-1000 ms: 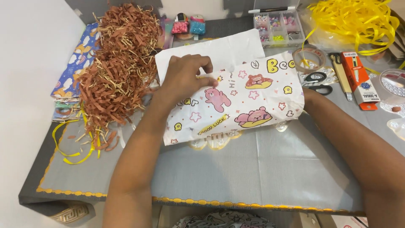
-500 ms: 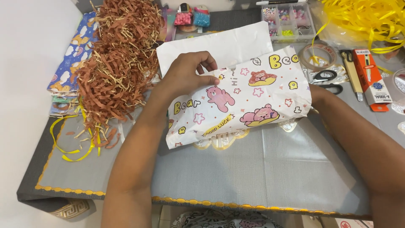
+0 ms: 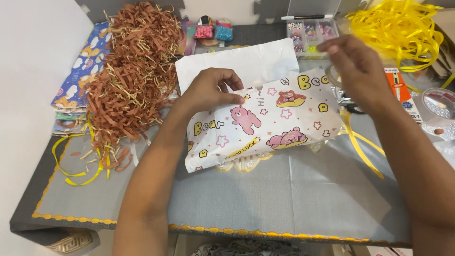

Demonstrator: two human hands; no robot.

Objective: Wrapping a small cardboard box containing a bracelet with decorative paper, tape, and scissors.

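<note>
A parcel wrapped in white paper printed with pink bears (image 3: 279, 118) lies on the grey table mat (image 3: 284, 189). My left hand (image 3: 208, 92) presses down on the paper's upper left fold, fingertips on the edge. A plain white sheet (image 3: 241, 61) sticks out behind it. My right hand (image 3: 358, 66) is raised and blurred above the parcel's right end, near the scissors (image 3: 350, 106). A loose yellow ribbon strand (image 3: 365, 147) trails from under that wrist across the mat. The blur hides whether the fingers pinch anything.
A heap of brown shredded paper (image 3: 132, 71) fills the left, with blue patterned sheets (image 3: 80, 71) beside it. At the back stand a clear bead box (image 3: 310, 31) and a yellow ribbon pile (image 3: 398, 28). An orange box (image 3: 400, 90) and clear round container (image 3: 438, 106) sit right.
My right hand came out from behind the parcel's right end and rose toward the back. A yellow ribbon strand now lies on the mat there. The left hand stayed on the fold.
</note>
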